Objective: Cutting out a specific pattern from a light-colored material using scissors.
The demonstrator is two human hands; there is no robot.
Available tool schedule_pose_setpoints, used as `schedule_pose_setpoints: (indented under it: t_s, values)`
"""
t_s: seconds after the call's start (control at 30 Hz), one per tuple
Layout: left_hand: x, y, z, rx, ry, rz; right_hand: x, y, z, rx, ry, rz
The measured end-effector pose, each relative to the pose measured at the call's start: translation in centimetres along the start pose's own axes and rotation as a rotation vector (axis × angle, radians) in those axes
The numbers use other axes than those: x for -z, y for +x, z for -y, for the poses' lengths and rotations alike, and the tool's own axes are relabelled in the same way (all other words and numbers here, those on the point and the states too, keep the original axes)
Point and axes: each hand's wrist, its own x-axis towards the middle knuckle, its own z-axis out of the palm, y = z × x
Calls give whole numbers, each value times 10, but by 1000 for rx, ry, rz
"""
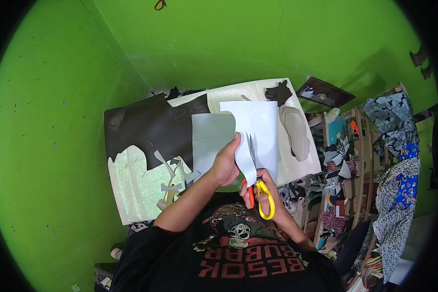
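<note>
From here I judge the white sheet [246, 167] light, floppy, best held where the left hand [226, 163] pinches, beside the scissors [252, 152] the right hand [269, 182] grips.

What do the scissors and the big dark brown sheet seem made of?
Scissors: probably steel blades, grey with a metallic look; handles likely smooth plastic, solid red and yellow.
Dark brown sheet: perhaps leather or synthetic leather, given its even, low-sheen surface.

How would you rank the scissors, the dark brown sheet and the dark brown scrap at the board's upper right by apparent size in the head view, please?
1. Dark brown sheet
2. Scissors
3. Dark brown scrap
</note>
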Motion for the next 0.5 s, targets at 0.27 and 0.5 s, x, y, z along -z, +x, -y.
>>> schedule_pose_setpoints:
  t_s: [0.27,0.5]
  values:
    - [-1,-1,1,11,37,-13,-3,-1,-2,50,42,16]
    - [-6,-3,-4,16,59,-45,3,0,-2,37,91,20]
